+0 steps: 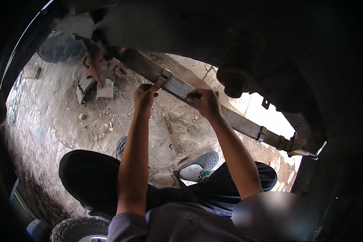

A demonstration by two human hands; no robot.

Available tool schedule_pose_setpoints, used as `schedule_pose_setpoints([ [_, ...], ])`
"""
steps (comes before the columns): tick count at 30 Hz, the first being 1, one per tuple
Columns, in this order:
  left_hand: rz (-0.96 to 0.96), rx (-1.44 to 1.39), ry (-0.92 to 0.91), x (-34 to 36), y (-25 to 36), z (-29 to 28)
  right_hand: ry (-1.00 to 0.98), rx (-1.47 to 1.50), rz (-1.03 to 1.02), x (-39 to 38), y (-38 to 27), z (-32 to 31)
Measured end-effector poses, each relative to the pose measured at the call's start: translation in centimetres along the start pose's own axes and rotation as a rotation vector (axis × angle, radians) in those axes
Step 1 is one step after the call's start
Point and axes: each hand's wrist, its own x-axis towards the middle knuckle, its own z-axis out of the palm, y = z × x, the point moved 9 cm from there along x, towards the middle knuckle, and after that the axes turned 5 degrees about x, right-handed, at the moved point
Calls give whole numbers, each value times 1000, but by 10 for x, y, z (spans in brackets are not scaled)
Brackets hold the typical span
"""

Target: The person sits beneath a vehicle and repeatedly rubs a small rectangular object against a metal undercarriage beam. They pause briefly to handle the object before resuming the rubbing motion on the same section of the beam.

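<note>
A long leaf spring [179, 85] of flat, dull metal runs aslant from upper left to lower right in front of me. Around it sits a metal spring clamp [165, 74]. My left hand [146, 96] is closed at the spring's near edge, its thumb pressed on this clamp and its fingers curled below. To the right, my right hand [205, 101] is closed with bent fingertips against the spring's face; anything small between them is hidden. A second clamp [262, 133] wraps the spring farther toward its right end.
Dark vehicle underbody hangs overhead, with a rounded dark part [236, 78] low at the right. A reddish metal stand [93, 68] and broken blocks [105, 88] are at the far left. A tyre [78, 230] lies behind my left side. A flat strip [170, 133] rests on the dirt.
</note>
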Motion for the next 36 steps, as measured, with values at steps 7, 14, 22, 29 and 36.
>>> schedule_pose_setpoints([
  [7, -52, 146, -54, 6, -9, -6, -40, 48, 22, -25, 2, -17],
  [14, -89, 187, -102, 7, -12, -4, -23, 91, 41, -30, 4, -16],
  [22, -62, 352, -41, 13, -3, -6, 51, 6, -27, 9, -10, 11],
  [29, -8, 387, -71, 9, 2, -8, -4, 85, 38, -40, 15, -28],
  [36, 10, 481, -59, 14, 8, -8, 120, -4, -120, 17, -18, 22],
])
